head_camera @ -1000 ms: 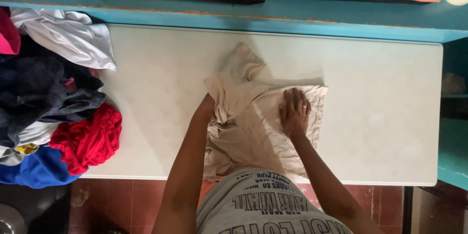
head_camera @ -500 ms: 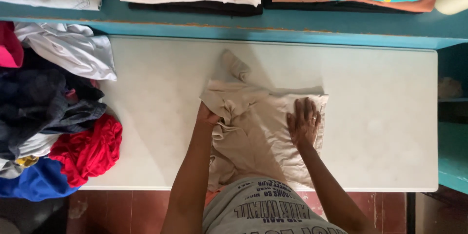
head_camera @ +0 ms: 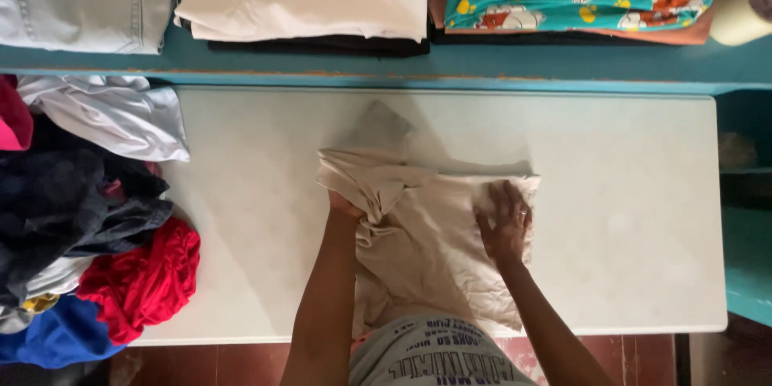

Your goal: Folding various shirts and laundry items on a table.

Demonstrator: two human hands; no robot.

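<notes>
Beige garment (head_camera: 426,241) on table (head_camera: 627,193): left hand (head_camera: 347,203) grips its bunched left edge; right hand (head_camera: 503,221) lies open, flat on its right part.

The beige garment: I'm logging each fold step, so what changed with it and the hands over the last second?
The left hand gathered the beige garment and lifted its bunched left part up and over toward the middle, so the flap that lay farther up the table is now raised. The right hand stayed flat, pressing the right side. The clothes pile is unchanged.
</notes>
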